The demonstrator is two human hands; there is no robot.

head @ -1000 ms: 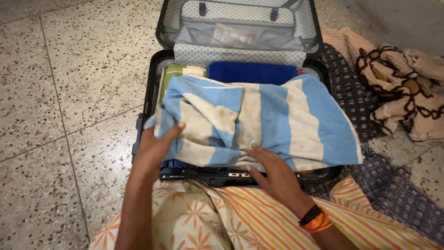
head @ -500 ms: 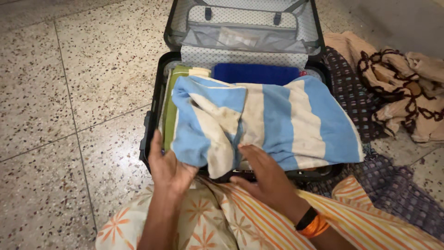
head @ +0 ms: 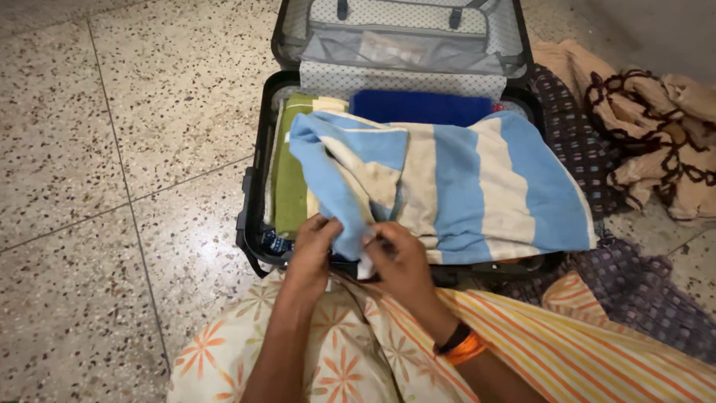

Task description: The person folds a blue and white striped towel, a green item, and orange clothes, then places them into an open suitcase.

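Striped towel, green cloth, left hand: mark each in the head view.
striped towel [head: 462, 186], head view, on a blue stripe mid-cloth.
green cloth [head: 289, 186], head view, on its flat top.
left hand [head: 312, 250], head view, on the back of the hand.

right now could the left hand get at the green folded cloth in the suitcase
Probably yes: the left hand grips the striped towel at the suitcase front edge, and the green folded cloth lies uncovered just beyond it, nothing between.

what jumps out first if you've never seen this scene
A blue and cream striped towel sprawls over the open black suitcase on the speckled floor. The left hand and right hand pinch its near corner together at the case's front edge. Crumpled tan cloth lies at right.
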